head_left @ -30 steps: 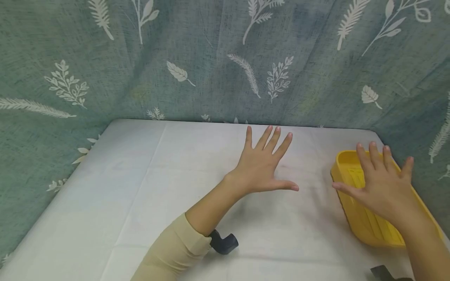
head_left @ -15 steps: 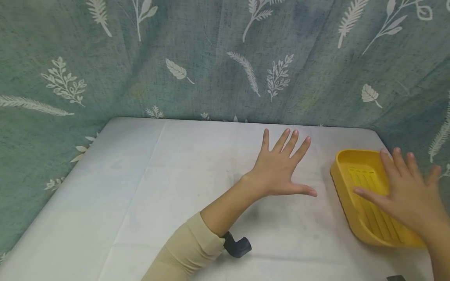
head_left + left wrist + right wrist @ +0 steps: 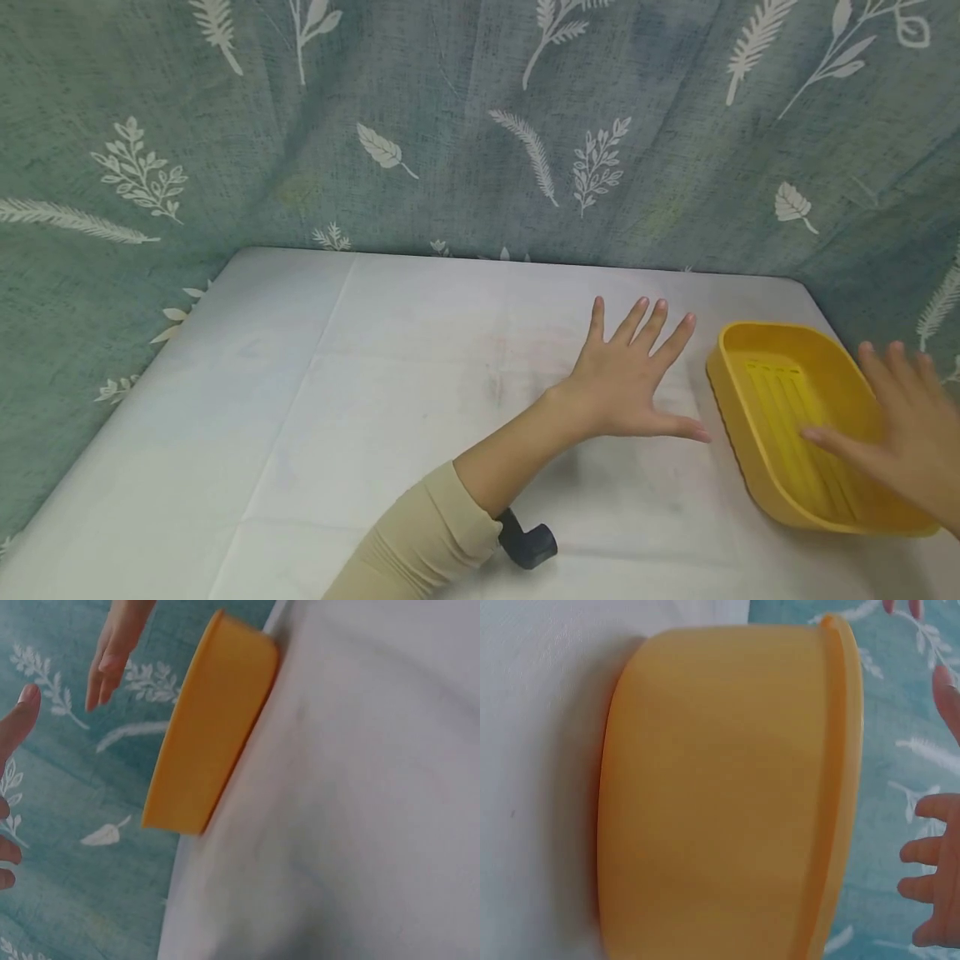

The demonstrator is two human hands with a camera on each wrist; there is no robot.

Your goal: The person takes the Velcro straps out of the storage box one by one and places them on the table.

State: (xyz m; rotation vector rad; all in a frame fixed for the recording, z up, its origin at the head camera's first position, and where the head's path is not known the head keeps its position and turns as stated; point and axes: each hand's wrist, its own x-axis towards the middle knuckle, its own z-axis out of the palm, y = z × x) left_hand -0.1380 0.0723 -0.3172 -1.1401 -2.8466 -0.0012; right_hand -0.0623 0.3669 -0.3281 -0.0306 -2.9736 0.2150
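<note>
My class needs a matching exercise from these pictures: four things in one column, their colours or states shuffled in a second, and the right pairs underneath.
Column one
1. Tray
2. Left hand
3. Sleeve
4. Backdrop

Column two
A. Beige
B. Green-blue, leaf-patterned
C. Yellow
D. Spread wide, holding nothing

Right pairs: 1-C, 2-D, 3-A, 4-B

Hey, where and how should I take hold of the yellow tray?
Probably by the rim of the yellow tray's two long walls, the left hand coming from its left side and the right hand from its right. It stands upright and open-topped, and its rim juts out slightly, which should give fingers something to hook under.
</note>
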